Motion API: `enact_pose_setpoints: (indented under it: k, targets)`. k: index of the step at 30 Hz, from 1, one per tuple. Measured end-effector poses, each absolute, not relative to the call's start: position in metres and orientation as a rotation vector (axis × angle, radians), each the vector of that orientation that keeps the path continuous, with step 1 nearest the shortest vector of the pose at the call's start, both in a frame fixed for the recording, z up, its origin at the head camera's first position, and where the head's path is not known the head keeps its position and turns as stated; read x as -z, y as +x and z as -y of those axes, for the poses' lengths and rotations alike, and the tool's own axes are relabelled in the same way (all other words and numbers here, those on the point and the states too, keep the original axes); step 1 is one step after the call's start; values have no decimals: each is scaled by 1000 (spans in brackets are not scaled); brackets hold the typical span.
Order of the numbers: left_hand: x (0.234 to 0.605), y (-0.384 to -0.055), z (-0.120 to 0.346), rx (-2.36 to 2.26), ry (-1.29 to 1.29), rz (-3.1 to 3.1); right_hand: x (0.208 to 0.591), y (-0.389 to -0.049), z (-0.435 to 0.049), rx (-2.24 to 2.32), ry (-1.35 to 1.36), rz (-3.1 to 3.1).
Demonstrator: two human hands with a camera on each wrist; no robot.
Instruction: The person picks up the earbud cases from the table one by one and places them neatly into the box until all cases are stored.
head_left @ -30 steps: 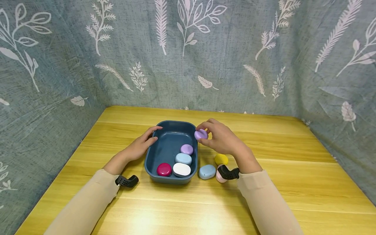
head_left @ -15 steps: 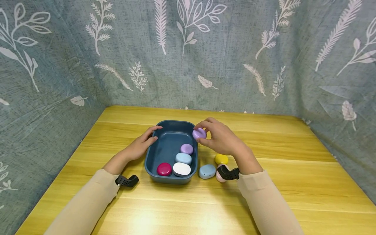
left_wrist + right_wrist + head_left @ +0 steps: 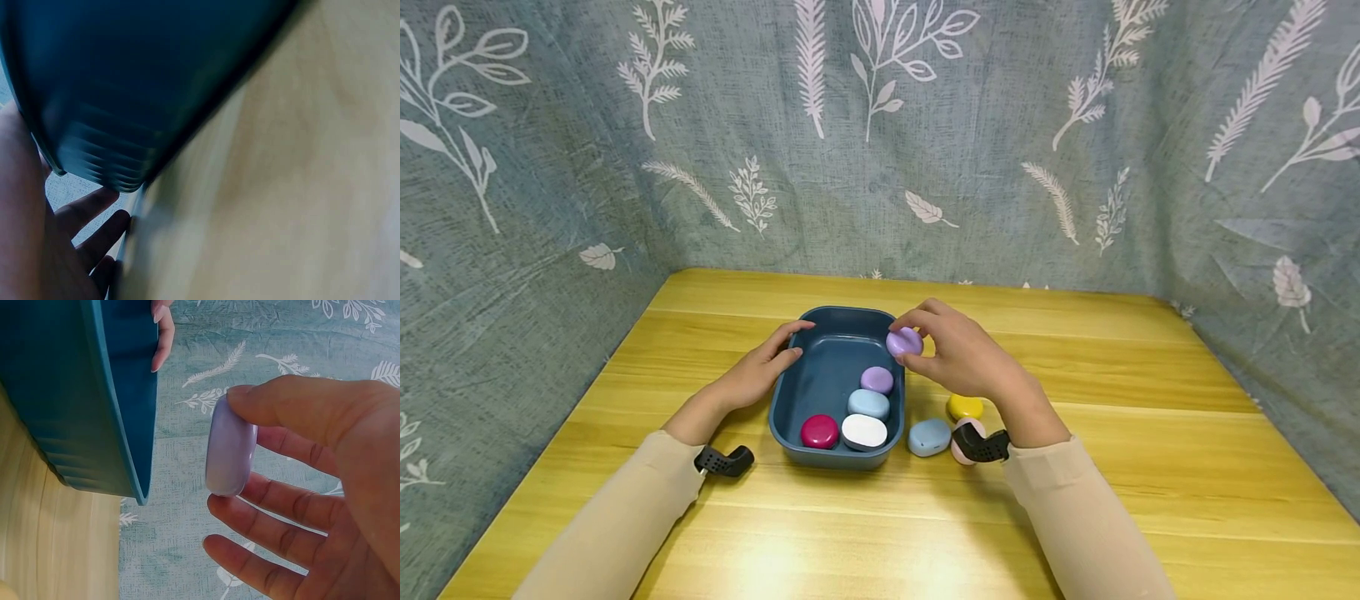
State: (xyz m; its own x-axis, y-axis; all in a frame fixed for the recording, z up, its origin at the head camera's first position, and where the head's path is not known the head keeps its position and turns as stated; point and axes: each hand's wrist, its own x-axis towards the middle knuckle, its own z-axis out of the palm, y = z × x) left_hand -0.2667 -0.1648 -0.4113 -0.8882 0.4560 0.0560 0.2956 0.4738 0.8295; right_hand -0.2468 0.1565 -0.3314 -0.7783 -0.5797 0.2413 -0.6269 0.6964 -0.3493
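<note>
My right hand (image 3: 958, 346) pinches a small glossy purple rounded case (image 3: 231, 450) between thumb and fingers. In the head view it overlaps the right rim of a dark blue tub (image 3: 835, 458); in the right wrist view it is apart from the tub wall. My left hand (image 3: 752, 371) holds the tub's left side, thumb and a finger over the rim, other fingers along the outside wall in the left wrist view. Inside the tub lie another purple case (image 3: 877, 381), a light blue one (image 3: 868, 405), a white one (image 3: 864, 432) and a crimson one (image 3: 820, 432).
Right of the tub, a light blue case (image 3: 929, 437) and a yellow one (image 3: 966, 407) lie on the wooden table (image 3: 850, 533). A pink one (image 3: 964, 458) is partly covered by the right wrist camera (image 3: 985, 443). Leaf-patterned cloth (image 3: 962, 183) hangs behind and at both sides.
My right hand has moved slightly left with the purple case, from beside the tub's right rim to over it. My left hand and the tub have stayed put.
</note>
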Motion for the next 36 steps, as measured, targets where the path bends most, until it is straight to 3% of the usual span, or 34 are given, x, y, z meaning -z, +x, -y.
enact_pose_setpoints:
  k: [15,36]
  targets:
    - [445,-289,171,-1403,647,-2562,330,-244,-153,-625,1013,2781]
    - [445,-289,173,-1396,667,-2577,327,-240,-149,-612,1017,2781]
